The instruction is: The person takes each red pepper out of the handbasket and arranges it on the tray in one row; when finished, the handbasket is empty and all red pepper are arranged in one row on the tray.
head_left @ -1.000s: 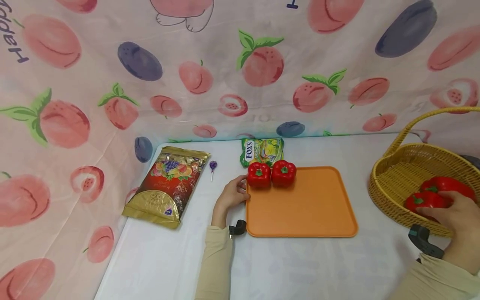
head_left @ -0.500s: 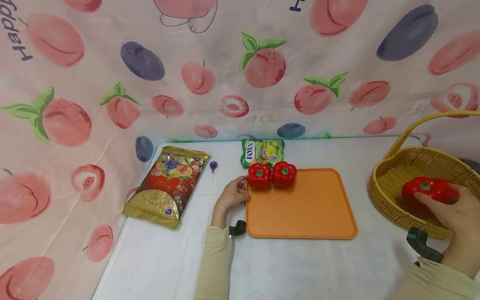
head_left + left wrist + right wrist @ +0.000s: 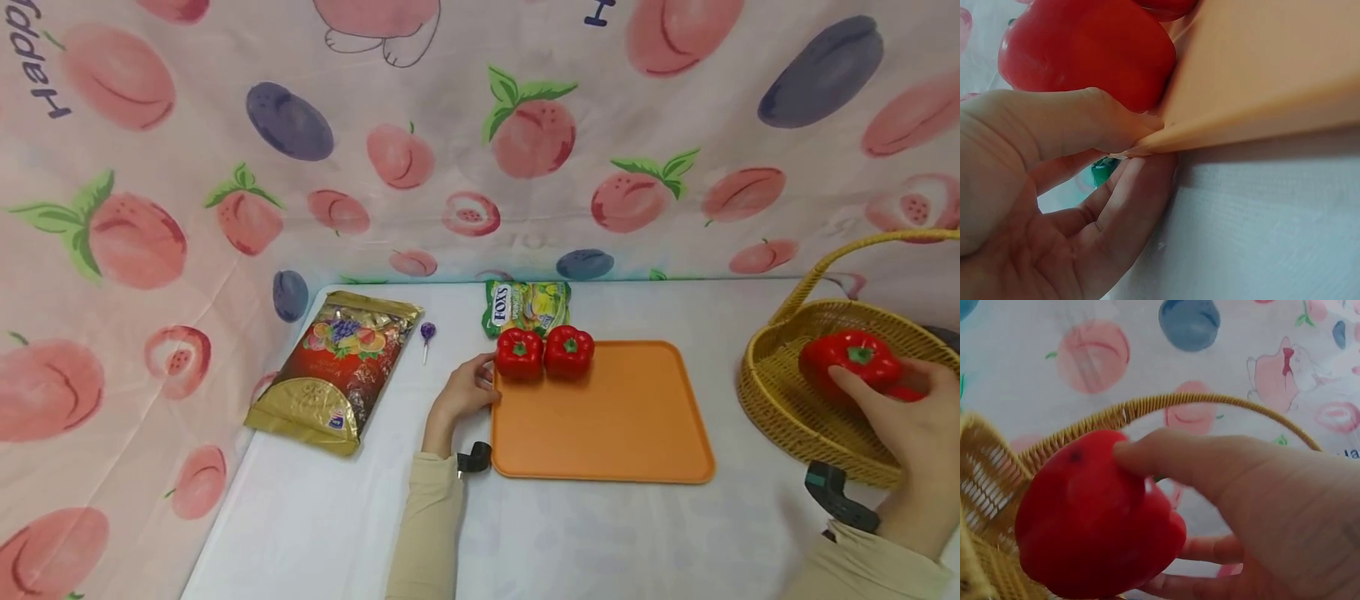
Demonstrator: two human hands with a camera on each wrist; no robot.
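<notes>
Over the yellow wicker basket [image 3: 787, 442] at the right of the worktop [image 3: 585, 533], the held pepper [image 3: 843, 350], red, is in the right hand [image 3: 918, 425], thumb on one side and fingers [image 3: 1210, 550] curled round the other, gripping it. At the far left corner of the orange tray [image 3: 603, 425], a left red pepper [image 3: 519, 358] and a right red pepper [image 3: 568, 357] sit side by side, nothing holding them. The left hand [image 3: 462, 392] pinches the tray's left rim, thumb above, fingers below.

Progress: looks partway. Two peppers on the tray, the held one not there. Red shows under the right fingers; can't tell if that's another pepper. Candy bag [image 3: 337, 375], lollipop [image 3: 427, 332] and green packet [image 3: 534, 304] lie off the tray, no hand on them.

Vs one second ago: right hand was lower in the basket, on the peppers there; now one is lifted, stem turned a bit. Left hand, tray and its two peppers, sweets: same.
</notes>
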